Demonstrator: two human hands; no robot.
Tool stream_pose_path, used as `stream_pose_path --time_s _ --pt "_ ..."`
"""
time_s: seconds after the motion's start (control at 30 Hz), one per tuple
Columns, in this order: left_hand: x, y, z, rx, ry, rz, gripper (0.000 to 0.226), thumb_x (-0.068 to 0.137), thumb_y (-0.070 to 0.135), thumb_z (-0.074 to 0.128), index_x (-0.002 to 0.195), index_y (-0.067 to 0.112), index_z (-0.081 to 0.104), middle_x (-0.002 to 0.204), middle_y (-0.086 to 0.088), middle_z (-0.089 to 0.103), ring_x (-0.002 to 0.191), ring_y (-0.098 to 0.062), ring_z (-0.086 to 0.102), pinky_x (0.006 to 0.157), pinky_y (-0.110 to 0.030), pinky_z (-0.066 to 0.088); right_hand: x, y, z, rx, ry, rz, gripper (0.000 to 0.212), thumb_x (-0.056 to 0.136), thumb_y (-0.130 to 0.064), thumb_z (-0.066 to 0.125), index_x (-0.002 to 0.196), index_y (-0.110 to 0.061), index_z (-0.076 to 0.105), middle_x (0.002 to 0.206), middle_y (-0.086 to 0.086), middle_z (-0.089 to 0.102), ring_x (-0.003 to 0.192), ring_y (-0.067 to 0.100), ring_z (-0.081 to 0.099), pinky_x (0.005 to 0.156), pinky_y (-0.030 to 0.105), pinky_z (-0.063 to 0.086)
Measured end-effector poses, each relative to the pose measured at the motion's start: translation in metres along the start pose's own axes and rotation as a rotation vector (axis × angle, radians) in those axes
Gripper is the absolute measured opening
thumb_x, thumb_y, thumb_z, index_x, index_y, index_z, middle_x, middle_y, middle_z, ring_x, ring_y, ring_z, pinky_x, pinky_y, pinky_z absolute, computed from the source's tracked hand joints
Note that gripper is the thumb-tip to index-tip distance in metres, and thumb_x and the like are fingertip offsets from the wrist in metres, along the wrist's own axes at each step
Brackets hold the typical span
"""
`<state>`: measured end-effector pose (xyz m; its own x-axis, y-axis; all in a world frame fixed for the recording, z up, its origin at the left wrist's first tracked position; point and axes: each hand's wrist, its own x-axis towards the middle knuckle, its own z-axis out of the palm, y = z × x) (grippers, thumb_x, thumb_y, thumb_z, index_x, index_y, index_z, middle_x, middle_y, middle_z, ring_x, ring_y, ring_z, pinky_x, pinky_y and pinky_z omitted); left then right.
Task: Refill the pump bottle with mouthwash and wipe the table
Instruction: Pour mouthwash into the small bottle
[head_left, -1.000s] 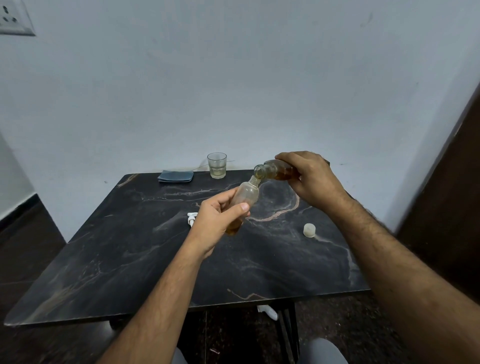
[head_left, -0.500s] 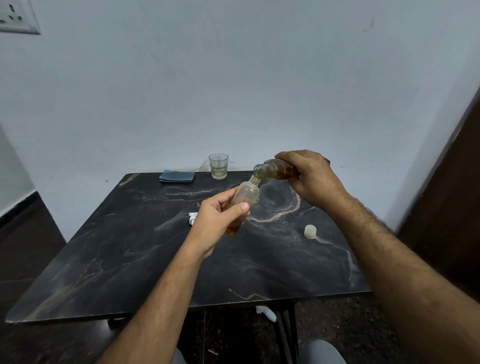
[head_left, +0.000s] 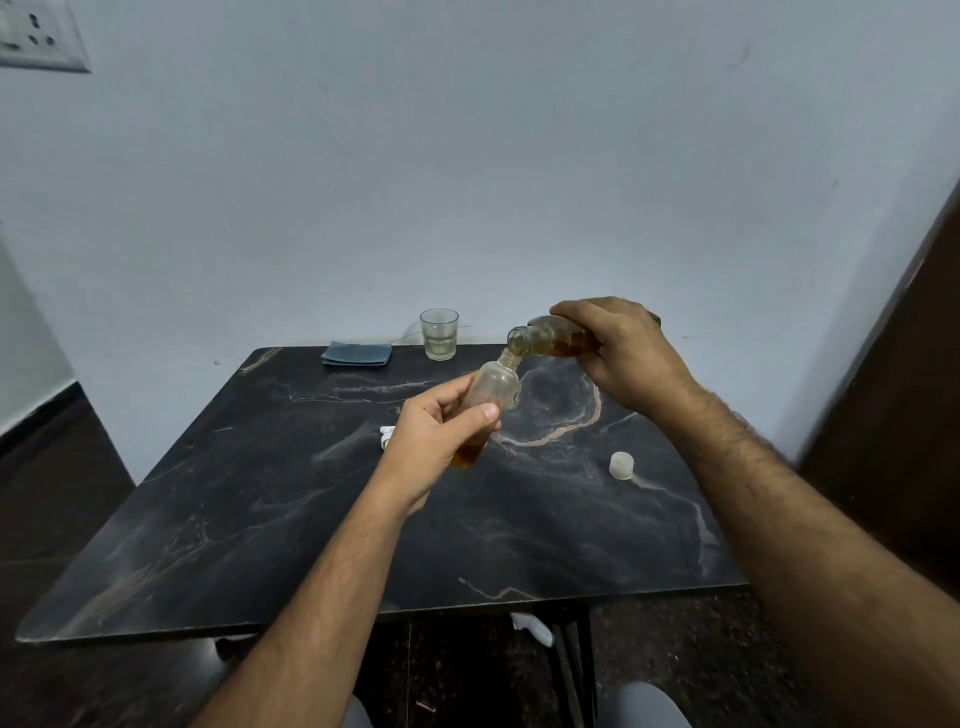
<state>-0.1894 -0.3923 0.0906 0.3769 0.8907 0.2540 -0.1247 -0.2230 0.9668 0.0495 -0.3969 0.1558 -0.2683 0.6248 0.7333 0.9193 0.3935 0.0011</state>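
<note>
Little has changed over the last second: the pour goes on, so refilling is partway and wiping waits. Nearest, the left hand (head_left: 436, 441) grips the tilted pump bottle (head_left: 491, 400) above the table (head_left: 260, 519), amber liquid pooled at its base. Beyond, the right hand (head_left: 621, 353) grips the mouthwash bottle (head_left: 550, 340), tipped mouth to mouth; the stream itself is hard to see.

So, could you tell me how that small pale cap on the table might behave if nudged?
The cap looks small and hollow, so probably light and easily slid across the smooth table. Being round, it might roll if tipped over.
</note>
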Motion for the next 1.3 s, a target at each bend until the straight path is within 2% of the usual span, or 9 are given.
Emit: stream_pose_path --time_s 0.27,0.7,0.9,1.03,1.17,1.3 --pt "0.0 0.003 0.001 0.005 0.005 0.0 0.04 0.089 0.012 0.069 0.123 0.032 0.065 0.116 0.008 0.073 0.1 -0.019 0.072 0.099 -0.045 0.053 0.001 0.0 -0.002 -0.005 -0.002 -0.017 0.037 0.081 0.002 0.066 0.117 -0.009 0.066 0.098 0.006 0.073 0.089 0.03 0.066 0.079 0.032 0.045" --pt "-0.001 0.001 0.001 0.009 0.009 -0.006 0.039 0.088 0.015 0.071 0.12 0.035 0.066 0.117 0.011 0.072 0.111 -0.021 0.068 0.103 -0.049 0.05 0.002 0.002 -0.003 -0.006 -0.001 -0.044 0.037 0.081 0.001 0.065 0.116 -0.009 0.066 0.096 0.007 0.073 0.087 0.031 0.066 0.079 0.038 0.048" --pt "-0.002 0.0 0.001 0.015 -0.002 0.01 0.039 0.089 0.013 0.069 0.121 0.035 0.064 0.113 0.011 0.073 0.101 -0.018 0.072 0.099 -0.045 0.053 0.001 0.001 -0.003 -0.002 -0.008 -0.034 0.036 0.082 -0.001 0.064 0.117 -0.01 0.065 0.098 0.007 0.073 0.09 0.031 0.066 0.082 0.041 0.049" --pt "-0.001 -0.002 0.0 0.011 0.004 0.02 0.039 0.088 0.014 0.07 0.12 0.036 0.065 0.115 0.007 0.073 0.108 -0.02 0.069 0.1 -0.045 0.052 -0.001 0.001 -0.001 0.015 -0.002 -0.015 0.038 0.081 0.001 0.065 0.117 -0.009 0.066 0.098 0.007 0.073 0.089 0.03 0.066 0.081 0.036 0.045" --pt "0.0 -0.004 0.0 0.004 -0.005 0.031 0.038 0.089 0.011 0.068 0.12 0.034 0.065 0.11 0.008 0.075 0.1 -0.017 0.071 0.091 -0.036 0.054 -0.007 0.0 0.005 0.076 -0.013 0.038 0.039 0.082 0.0 0.064 0.119 -0.012 0.065 0.102 0.002 0.072 0.094 0.026 0.065 0.083 0.033 0.045" --pt "0.001 -0.009 -0.001 0.012 0.004 0.015 0.039 0.088 0.015 0.07 0.121 0.035 0.065 0.115 0.009 0.073 0.109 -0.019 0.068 0.101 -0.044 0.051 -0.015 -0.001 0.014 0.148 -0.026 0.1 0.037 0.084 -0.004 0.066 0.118 -0.017 0.063 0.101 -0.004 0.072 0.094 0.022 0.064 0.082 0.036 0.05"
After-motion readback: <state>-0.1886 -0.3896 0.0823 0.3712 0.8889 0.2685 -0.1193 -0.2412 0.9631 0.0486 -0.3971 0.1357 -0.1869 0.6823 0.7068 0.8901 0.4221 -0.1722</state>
